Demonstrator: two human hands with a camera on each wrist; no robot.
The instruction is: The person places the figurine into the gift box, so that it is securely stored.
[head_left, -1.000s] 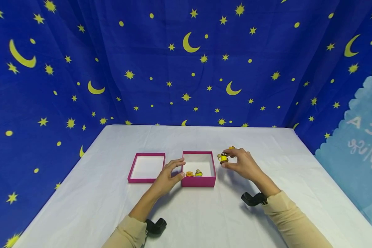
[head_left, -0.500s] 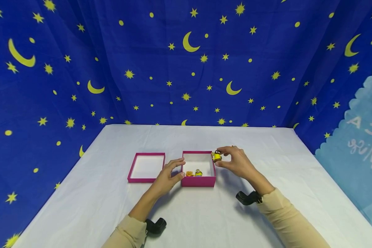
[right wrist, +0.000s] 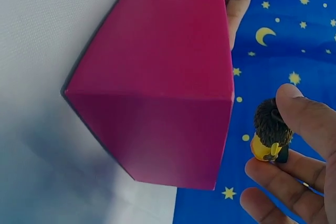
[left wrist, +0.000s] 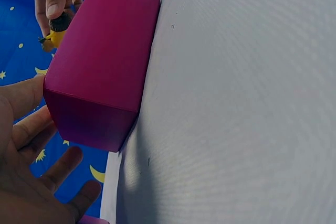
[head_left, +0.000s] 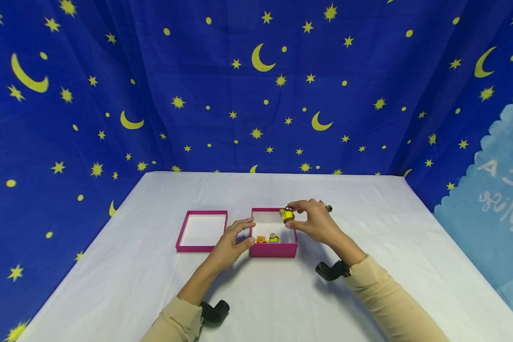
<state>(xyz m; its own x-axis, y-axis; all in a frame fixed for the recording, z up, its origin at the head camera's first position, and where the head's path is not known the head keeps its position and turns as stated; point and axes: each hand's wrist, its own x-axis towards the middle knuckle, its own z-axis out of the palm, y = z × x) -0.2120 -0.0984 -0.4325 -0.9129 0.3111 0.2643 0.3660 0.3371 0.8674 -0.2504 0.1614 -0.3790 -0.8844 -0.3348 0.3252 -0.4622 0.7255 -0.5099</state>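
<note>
Box (head_left: 273, 251) opens upward; I'd say my left hand (head_left: 230, 247), fingers loosely spread against its side, steadies it while my right hand (head_left: 318, 221) pinches a toy (head_left: 288, 215) above the opening.

The right hand (head_left: 317, 221) has carried the yellow figure (head_left: 288, 215) leftward across the pink box's (head_left: 273, 251) right rim, nearer frame centre, exposing more of another figure (head_left: 328, 207).
</note>
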